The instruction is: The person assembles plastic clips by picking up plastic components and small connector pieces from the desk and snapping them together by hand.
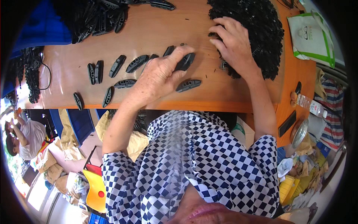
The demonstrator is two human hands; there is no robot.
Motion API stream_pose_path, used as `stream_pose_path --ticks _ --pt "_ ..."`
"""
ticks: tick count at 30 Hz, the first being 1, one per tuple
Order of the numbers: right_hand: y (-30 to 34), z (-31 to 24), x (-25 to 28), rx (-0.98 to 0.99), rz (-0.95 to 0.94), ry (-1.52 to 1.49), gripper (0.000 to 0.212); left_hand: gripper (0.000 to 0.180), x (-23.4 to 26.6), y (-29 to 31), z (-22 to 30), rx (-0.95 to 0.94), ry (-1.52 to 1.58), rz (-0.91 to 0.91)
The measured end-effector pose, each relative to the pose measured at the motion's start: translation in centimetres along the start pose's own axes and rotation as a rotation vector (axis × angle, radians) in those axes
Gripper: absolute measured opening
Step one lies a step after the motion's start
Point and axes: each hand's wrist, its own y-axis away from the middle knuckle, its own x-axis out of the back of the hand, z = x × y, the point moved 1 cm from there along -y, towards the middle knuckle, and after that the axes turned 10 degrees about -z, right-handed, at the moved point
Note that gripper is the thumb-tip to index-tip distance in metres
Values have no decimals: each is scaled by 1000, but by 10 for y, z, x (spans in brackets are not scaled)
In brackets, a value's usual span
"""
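Note:
My left hand is closed on a black boat-shaped plastic part, held between fingers and thumb just over the table. Right by it, a similar part lies near the front edge. My right hand reaches over the left side of a large heap of small black plastic pieces. Its fingers are bent and apart, and nothing shows between them. More of the long parts with round holes are scattered to the left, among them one dark part and another.
A pile of black parts lies at the back left beside a blue bin. At right are a white-green bag, a plastic bottle and a round metal dish. Another person sits at far left.

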Motion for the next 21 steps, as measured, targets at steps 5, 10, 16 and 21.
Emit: stream_pose_path --ticks 5,10,16,21 --pt "-17 21 -4 99 -188 380 21 54 18 -11 -3 -184 -533 -72" --pt "-27 20 5 164 -218 363 20 44 49 -36 -8 -228 -635 -130" --pt "-27 20 2 -58 -65 -443 21 18 78 -95 -33 -267 -952 401" --pt "-16 12 -1 -246 -190 -1876 11 14 79 -112 -53 -231 -984 471"
